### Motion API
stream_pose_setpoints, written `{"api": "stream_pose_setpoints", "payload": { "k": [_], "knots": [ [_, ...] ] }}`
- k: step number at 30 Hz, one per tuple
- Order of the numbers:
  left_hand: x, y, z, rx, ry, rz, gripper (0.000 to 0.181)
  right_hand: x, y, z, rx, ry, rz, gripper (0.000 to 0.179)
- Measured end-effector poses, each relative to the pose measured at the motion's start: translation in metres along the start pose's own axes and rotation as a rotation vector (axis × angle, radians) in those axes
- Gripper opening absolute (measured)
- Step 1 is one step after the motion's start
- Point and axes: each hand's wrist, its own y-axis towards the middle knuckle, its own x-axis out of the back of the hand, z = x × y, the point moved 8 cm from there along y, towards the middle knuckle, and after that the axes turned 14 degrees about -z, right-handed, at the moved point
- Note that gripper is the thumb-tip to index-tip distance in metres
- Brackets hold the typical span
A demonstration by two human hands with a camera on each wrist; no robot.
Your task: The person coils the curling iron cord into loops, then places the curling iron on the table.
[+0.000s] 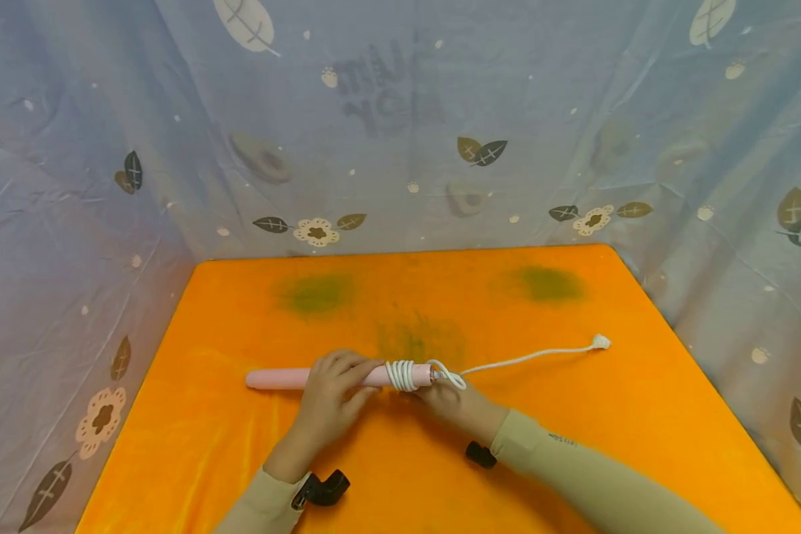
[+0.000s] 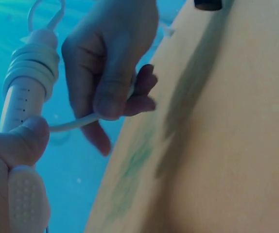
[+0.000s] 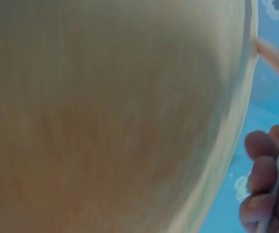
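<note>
A pink hair curling iron (image 1: 277,379) lies crosswise in front of me, its long end pointing left. My left hand (image 1: 337,393) grips it around the middle; in the left wrist view the thumb sits near a row of small dots and a ribbed oval lever (image 2: 28,200). Several turns of white cord (image 1: 400,375) wrap the handle's right end, where a loop stands out. Just beside those turns, my right hand (image 1: 457,404) pinches the running cord (image 2: 74,124) between thumb and fingers. The right wrist view also has the cord across its curled fingers (image 3: 263,177).
The cord's free end runs right to a white plug (image 1: 601,342) on the orange-covered table (image 1: 507,475). A leaf-patterned curtain (image 1: 400,96) encloses the back and both sides. Black wrist-camera mounts (image 1: 327,488) stick out at both wrists.
</note>
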Motion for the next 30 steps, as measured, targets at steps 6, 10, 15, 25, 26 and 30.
{"api": "stream_pose_setpoints", "payload": {
  "k": [6,10,15,25,26,30],
  "knots": [
    [-0.001,0.004,0.005,0.063,0.027,0.006,0.038,0.011,0.012,0.007,-0.143,0.25,-0.053,0.01],
    [-0.003,0.004,0.009,0.084,0.058,0.019,0.038,0.021,0.014,0.004,-0.239,0.418,0.032,0.011],
    [-0.007,0.002,0.012,0.076,0.084,0.034,0.039,0.039,0.018,0.0,-0.244,0.441,0.016,0.013],
    [-0.023,-0.009,0.013,0.037,0.147,0.144,0.034,0.071,0.03,-0.004,-0.111,0.33,-0.06,0.021],
    [-0.024,-0.01,0.012,0.037,0.147,0.156,0.033,0.073,0.031,-0.006,-0.101,0.311,-0.064,0.021],
    [-0.026,-0.013,0.01,0.04,0.152,0.203,0.034,0.081,0.036,-0.016,-0.092,0.299,-0.091,0.026]
  ]
}}
